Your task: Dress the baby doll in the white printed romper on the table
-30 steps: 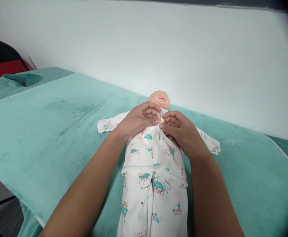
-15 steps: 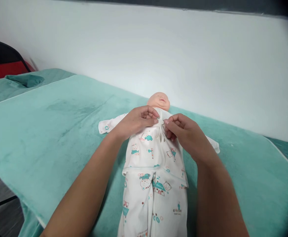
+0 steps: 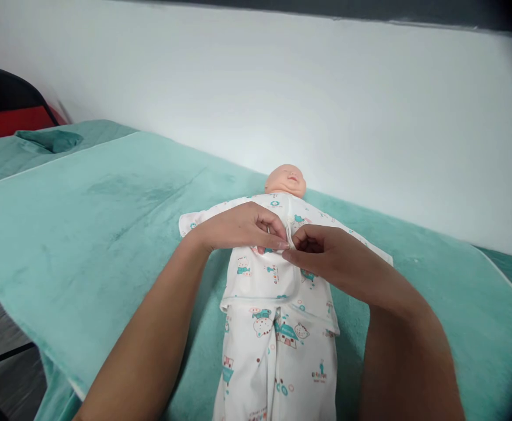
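Note:
A baby doll (image 3: 286, 179) lies on its back, head toward the wall and arms spread. It wears a white baby shirt (image 3: 260, 283) with coloured animal prints and matching pants (image 3: 277, 368). My left hand (image 3: 256, 225) pinches the shirt's front opening at mid-chest, thumb and fingers together. Meeting it from the other side, my right hand (image 3: 315, 248) grips the opposite edge of the same opening, its thumb tip close to my left thumb. My fingers hide the fastening between them.
A green cloth (image 3: 120, 234) covers the table under the doll. The white wall (image 3: 256, 88) rises right behind the doll's head. At the far left stand a black and red chair (image 3: 10, 111) and a crumpled dark green cloth (image 3: 49, 140).
Both hands have moved down the shirt front from the upper chest to mid-chest. The collar area is now uncovered, with the shirt edges together there.

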### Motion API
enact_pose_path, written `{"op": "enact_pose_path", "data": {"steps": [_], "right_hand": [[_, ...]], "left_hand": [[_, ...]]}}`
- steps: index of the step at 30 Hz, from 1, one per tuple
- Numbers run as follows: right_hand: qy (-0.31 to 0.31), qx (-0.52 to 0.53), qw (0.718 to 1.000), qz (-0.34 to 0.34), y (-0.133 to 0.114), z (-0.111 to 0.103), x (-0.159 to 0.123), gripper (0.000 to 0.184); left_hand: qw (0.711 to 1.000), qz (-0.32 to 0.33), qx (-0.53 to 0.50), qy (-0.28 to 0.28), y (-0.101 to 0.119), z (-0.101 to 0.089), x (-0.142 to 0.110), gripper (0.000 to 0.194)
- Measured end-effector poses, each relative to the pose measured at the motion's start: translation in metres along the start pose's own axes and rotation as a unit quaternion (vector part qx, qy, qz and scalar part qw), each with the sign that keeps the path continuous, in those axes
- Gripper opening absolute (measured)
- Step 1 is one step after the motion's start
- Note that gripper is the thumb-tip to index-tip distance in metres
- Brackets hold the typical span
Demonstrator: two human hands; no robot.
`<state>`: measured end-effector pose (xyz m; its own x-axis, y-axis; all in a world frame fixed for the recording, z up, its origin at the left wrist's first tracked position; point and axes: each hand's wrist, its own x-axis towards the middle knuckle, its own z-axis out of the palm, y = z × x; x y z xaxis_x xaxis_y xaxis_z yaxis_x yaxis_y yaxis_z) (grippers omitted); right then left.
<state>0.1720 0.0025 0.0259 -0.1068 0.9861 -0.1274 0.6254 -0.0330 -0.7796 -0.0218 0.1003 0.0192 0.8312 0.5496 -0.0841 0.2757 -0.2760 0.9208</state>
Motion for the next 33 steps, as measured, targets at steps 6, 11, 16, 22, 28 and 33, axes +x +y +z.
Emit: {"op": "enact_pose_path", "data": {"steps": [6,11,16,22,28,33], "right_hand": [[-0.061,0.090,0.994,0.003,0.010,-0.005,0.005,0.030],[-0.067,0.177,0.982,-0.002,0.022,-0.007,0.008,0.027],[-0.013,0.305,0.952,-0.016,0.027,-0.002,0.009,0.023],[-0.022,0.300,0.954,-0.012,0.024,0.003,0.008,0.007],[-0.060,0.337,0.939,-0.037,0.029,0.003,0.006,0.009],[-0.044,0.315,0.947,-0.037,0.030,0.003,0.008,0.013]], "left_hand": [[1.000,0.010,-0.020,-0.016,0.001,0.002,-0.001,0.015],[0.996,0.035,-0.073,-0.043,-0.004,0.000,0.000,0.019],[0.991,0.043,-0.104,-0.076,-0.006,0.002,0.002,0.019],[0.983,0.030,-0.137,-0.122,-0.004,0.004,0.004,0.022],[0.977,0.044,-0.165,-0.128,-0.004,0.004,0.003,0.023],[0.977,0.042,-0.173,-0.115,-0.005,0.005,0.003,0.026]]}}
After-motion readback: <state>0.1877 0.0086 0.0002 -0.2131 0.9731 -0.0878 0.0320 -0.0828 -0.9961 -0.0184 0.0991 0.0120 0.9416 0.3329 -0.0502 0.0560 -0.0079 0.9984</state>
